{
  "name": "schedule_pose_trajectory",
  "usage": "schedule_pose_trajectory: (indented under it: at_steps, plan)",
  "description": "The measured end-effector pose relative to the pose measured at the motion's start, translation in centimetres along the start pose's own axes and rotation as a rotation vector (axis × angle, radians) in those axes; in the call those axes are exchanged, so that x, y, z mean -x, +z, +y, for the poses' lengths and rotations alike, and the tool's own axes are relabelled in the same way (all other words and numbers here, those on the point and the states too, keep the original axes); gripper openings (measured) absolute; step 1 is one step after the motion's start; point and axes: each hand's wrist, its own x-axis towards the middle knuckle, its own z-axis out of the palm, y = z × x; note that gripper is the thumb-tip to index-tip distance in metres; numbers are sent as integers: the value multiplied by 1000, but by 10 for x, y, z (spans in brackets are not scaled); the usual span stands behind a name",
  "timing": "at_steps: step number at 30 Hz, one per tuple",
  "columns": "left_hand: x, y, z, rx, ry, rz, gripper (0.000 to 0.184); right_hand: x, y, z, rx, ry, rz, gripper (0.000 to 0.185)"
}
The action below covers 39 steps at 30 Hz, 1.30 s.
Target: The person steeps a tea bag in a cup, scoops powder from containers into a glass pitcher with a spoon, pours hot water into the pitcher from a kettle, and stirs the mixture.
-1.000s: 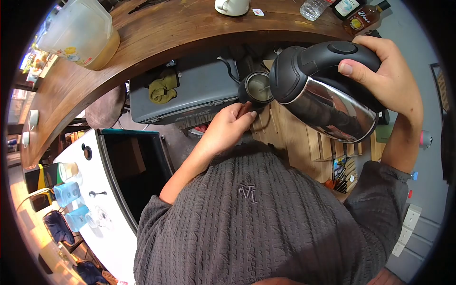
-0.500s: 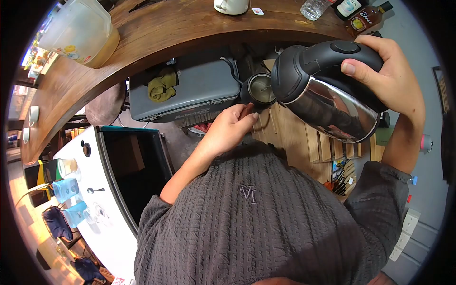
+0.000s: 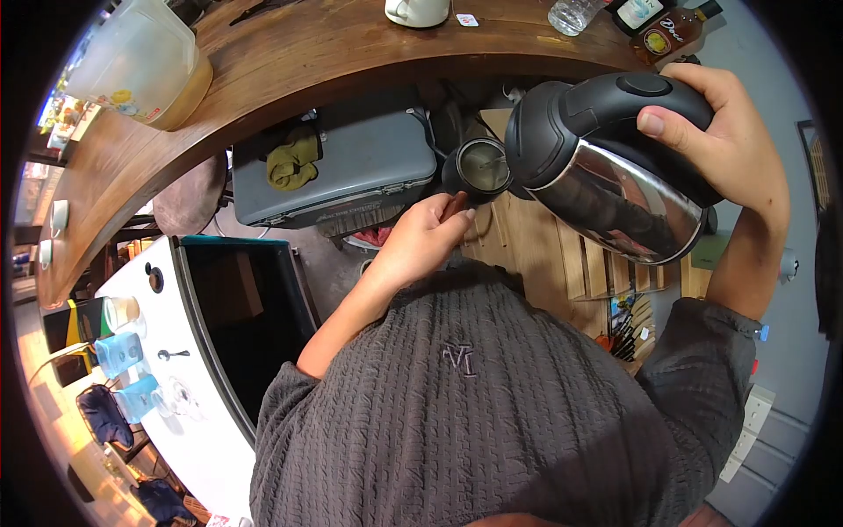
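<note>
My right hand [image 3: 733, 132] is wrapped round the black handle of an electric kettle [image 3: 615, 198] with a shiny steel body. The kettle is tipped to the left, its spout end right at the rim of a dark round pot [image 3: 460, 171]. Pale liquid [image 3: 483, 167] shows inside the pot, with a disturbed spot near the kettle. My left hand [image 3: 430, 233] is closed on the pot's short brown handle [image 3: 455, 205], so the pot is held below the counter's edge. The kettle's body hides the tip of its spout.
A curved wooden counter [image 3: 334, 57] bears a plastic tub [image 3: 132, 66], a white cup [image 3: 417, 10] and bottles [image 3: 672, 33]. Below stands a grey case [image 3: 351, 171] with a green cloth [image 3: 292, 160] on it. A white-topped cabinet [image 3: 176, 307] is at left, wooden slats [image 3: 601, 263] at right.
The view has shifted slightly, with the counter and case a little further left. Both hands keep their holds, and the kettle stays tipped at the pot's rim.
</note>
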Motion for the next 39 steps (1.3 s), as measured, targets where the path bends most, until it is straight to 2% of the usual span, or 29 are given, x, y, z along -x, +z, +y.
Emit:
schedule_pose_trajectory:
  at_steps: [6, 11, 12, 14, 17, 21, 26, 29, 32, 39]
  plan:
    - [-3, 1, -4, 5, 4, -2, 31, -6, -5, 3, 5, 36, -100, 52]
    - [-3, 2, -1, 11, -10, -11, 31, -3, -9, -30, 5, 81, -129, 53]
    - [-4, 2, -1, 6, -14, -12, 31, -2, -4, -6, 42, 35, -44, 53]
    - [-4, 2, -2, -5, 1, -7, 31, -4, -3, -15, 79, -11, 42, 54]
    - [-4, 2, -2, -10, 7, -5, 31, -5, -11, -36, 71, 93, -108, 55]
    - [-1, 2, 7, -6, -10, -5, 31, -4, -2, -1, 63, 35, -10, 55]
    - [0, 0, 6, -8, -1, 6, 32, -7, -4, -15, 53, 20, 6, 55]
    - [0, -1, 5, -10, 15, 14, 32, -10, -11, -34, 7, 85, -152, 54]
    - [-2, -3, 0, -3, 20, 19, 33, -11, -4, -1, 76, -11, -29, 53]
    - [1, -7, 1, 44, -16, -5, 33, -11, -4, -2, 89, -22, 20, 55]
